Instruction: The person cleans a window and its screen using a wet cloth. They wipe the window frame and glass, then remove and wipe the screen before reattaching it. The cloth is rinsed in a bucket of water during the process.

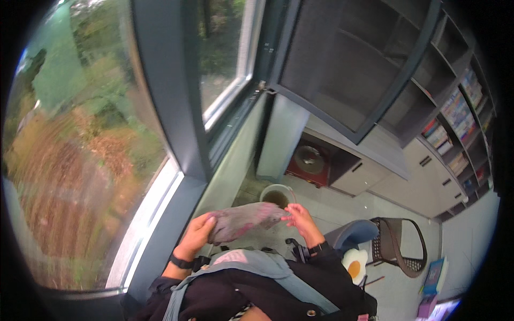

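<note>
A grey cloth with pink and purple patches is stretched between my two hands, in front of my waist. My left hand grips its left end, thumb on top. At the other end, the fingers of my right hand pinch a corner of the cloth. Just beyond the cloth, a white bucket of murky brown water stands on the floor, partly covered by the cloth and my right hand.
A large window with a dark frame runs along my left. An open screen sash juts out ahead. Shelves with books and cabinets line the right. Nearby are a blue chair and a woven chair.
</note>
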A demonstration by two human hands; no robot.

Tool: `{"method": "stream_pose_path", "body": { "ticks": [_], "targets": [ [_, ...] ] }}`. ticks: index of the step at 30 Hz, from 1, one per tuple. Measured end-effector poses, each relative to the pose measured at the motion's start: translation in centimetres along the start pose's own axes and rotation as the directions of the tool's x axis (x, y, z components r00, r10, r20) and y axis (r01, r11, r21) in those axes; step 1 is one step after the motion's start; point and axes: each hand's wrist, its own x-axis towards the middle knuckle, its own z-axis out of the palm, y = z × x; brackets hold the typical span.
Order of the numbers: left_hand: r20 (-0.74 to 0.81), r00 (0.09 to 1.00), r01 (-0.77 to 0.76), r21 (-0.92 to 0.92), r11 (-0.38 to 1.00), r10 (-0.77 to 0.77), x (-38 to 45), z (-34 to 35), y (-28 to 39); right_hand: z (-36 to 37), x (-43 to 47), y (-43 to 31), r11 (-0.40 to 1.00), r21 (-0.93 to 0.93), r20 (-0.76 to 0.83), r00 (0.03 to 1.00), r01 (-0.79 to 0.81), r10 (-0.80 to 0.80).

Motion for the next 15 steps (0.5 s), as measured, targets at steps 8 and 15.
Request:
{"method": "stream_pose_path", "body": {
  "ticks": [8,15],
  "targets": [
    [-0.261,0.965,0.016,0.161,0.987,0.027,-1.1,0.0,-1.2,-17.9,13.1,-15.5,0.797,0.151,-0.568,0.712,0.585,-0.414],
    [-0.459,0.886,-0.069,-0.007,0.998,0.058,1.0,3.5,-1.1,-25.5,18.5,-27.5,0.751,-0.144,-0.512,0.601,0.644,-0.614]
  ]
}}
